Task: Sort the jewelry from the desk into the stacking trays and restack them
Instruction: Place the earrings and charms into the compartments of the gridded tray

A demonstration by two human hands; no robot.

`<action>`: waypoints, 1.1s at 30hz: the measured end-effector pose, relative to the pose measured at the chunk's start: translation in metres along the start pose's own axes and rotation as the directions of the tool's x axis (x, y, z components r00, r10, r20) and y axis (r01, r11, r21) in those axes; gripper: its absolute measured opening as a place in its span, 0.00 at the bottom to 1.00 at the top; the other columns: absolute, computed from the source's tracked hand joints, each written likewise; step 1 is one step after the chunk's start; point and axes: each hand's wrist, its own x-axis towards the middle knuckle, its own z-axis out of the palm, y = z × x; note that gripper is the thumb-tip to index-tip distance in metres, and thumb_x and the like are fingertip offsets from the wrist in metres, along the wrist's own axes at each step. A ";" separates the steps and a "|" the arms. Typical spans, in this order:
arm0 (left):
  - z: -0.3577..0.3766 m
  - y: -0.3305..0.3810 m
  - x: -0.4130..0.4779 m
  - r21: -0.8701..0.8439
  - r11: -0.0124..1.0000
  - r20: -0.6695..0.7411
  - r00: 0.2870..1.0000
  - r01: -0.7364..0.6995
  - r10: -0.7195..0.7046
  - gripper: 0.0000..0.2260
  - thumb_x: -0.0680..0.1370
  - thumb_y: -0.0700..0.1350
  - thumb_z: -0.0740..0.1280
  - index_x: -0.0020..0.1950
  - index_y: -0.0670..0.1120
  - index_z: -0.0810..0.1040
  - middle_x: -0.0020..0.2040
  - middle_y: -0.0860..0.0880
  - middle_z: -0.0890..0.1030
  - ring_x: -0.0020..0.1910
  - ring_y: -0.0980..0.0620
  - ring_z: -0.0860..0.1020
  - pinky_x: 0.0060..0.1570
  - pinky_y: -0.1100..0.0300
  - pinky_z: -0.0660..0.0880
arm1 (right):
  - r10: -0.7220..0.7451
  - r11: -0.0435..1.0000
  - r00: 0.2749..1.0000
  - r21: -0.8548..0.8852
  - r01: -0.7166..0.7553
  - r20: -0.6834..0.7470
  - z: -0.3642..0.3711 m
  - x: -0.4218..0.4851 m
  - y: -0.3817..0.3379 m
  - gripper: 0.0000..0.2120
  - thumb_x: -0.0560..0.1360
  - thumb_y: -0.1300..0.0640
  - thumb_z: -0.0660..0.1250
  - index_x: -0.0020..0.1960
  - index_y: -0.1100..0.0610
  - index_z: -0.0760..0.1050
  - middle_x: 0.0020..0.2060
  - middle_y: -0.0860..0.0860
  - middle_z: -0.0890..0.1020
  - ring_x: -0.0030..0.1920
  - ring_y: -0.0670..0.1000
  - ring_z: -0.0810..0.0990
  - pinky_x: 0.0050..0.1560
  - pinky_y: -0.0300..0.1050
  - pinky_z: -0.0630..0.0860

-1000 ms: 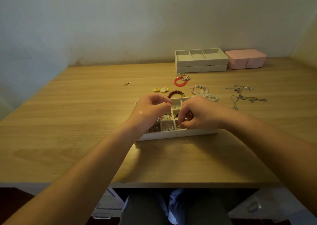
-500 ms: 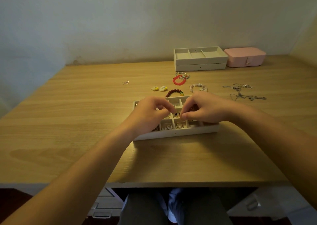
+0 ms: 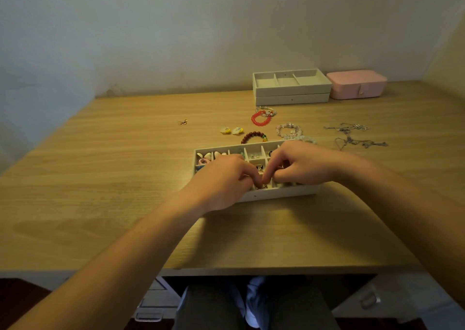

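A white divided tray (image 3: 281, 194) lies on the desk in front of me, with small earrings and rings in several of its compartments. My left hand (image 3: 221, 181) and my right hand (image 3: 304, 166) hover over it with curled fingers. Their fingertips meet at a front compartment, where they pinch a small metal piece (image 3: 260, 186); most of it is hidden. Loose on the desk beyond the tray are a dark bead bracelet (image 3: 253, 137), a red bracelet (image 3: 261, 119), pale bead bracelets (image 3: 288, 129), two yellow earrings (image 3: 231, 130), a tiny earring (image 3: 183, 122) and silver chains (image 3: 352, 136).
Two stacked white trays (image 3: 292, 99) stand at the back of the desk against the wall, the top one with three bare sections. A closed pink box (image 3: 357, 84) sits right of them. The desk's front edge is close to my body, with drawers below.
My hands drew together over the tray, and their fingertips dropped from the middle row to a front compartment. The tray and the loose jewelry have not moved.
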 end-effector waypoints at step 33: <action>-0.024 -0.088 0.090 -0.443 0.836 -0.155 0.891 0.325 -0.428 0.08 0.80 0.43 0.67 0.58 0.50 0.80 0.53 0.51 0.82 0.50 0.56 0.80 0.52 0.57 0.80 | 0.213 0.974 0.917 0.147 -0.173 -0.336 -0.019 0.158 0.014 0.09 0.77 0.59 0.72 0.57 0.53 0.82 0.50 0.48 0.82 0.51 0.48 0.81 0.48 0.40 0.78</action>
